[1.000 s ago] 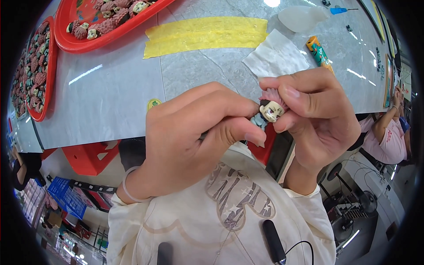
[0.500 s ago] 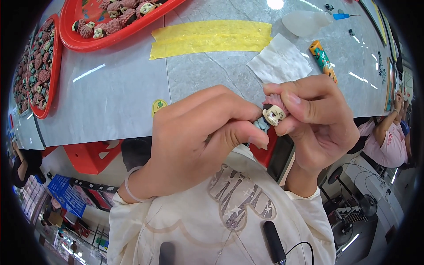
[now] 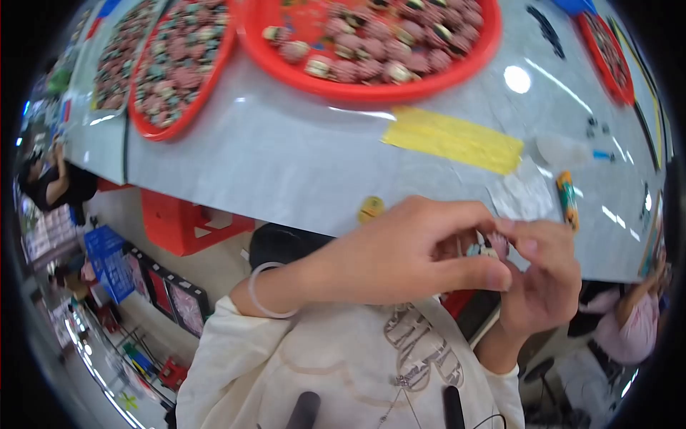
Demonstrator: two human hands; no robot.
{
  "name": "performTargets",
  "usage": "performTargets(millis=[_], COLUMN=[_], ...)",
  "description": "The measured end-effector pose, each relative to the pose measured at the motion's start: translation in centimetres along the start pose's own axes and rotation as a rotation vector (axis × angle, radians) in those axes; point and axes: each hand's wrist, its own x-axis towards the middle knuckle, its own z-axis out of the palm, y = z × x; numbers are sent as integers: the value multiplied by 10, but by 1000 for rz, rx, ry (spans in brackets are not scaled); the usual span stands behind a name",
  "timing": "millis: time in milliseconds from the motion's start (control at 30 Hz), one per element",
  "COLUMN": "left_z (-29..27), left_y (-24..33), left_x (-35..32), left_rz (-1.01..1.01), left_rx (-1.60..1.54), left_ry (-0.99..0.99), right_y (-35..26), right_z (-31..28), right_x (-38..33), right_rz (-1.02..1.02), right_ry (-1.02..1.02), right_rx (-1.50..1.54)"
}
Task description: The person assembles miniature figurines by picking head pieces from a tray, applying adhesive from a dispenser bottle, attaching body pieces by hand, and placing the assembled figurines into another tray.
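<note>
Both my hands meet just in front of my chest, near the table's front edge. My left hand (image 3: 407, 254) and my right hand (image 3: 547, 282) pinch one small pink and white figure (image 3: 489, 247) between their fingertips. Most of the figure is hidden behind my left fingers. A pale bangle (image 3: 266, 292) circles my left wrist.
On the grey table (image 3: 286, 164) stand a red tray (image 3: 371, 86) and a second red tray (image 3: 175, 93), both with several small pink pieces. A yellow strip (image 3: 454, 139), clear bags (image 3: 525, 196), an orange and green tube (image 3: 568, 200) and a yellow disc (image 3: 371, 209) lie nearby. A red stool (image 3: 186, 222) stands below; another person (image 3: 629, 325) sits at right.
The view has tilted and swung, showing more of the trays at the top. My hands stay together on the small figure, now lower right in the picture.
</note>
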Motion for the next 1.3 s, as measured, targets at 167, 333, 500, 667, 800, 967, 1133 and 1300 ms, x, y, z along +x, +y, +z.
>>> performTargets(millis=[167,333,500,667,800,967,1133,1300], left_z=[-26,-126,-173,-166,-139,-137,-144,-108], left_y=[15,43,61,78,81,72,64,72], left_x=[-14,-46,-63,-63,-27,2,16,8], left_rz=[168,483,251,141,372,97,198,392], left_rx=[201,969,1632,1647,1503,1616,1593,1130], left_ry=[165,1031,970,976,987,581,497,588], right_y=[-6,0,2,1,3,6,12,28], right_z=[0,-10,-1,-7,-15,-29,-42,-51], right_x=[3,-1,3,-2,-5,-10,-11,6], right_rz=[-49,94,146,197,271,266,335,401], right_ry=[17,142,138,136,210,103,259,389], right_rx=[-143,-120,-79,-76,-89,-119,-163,-230])
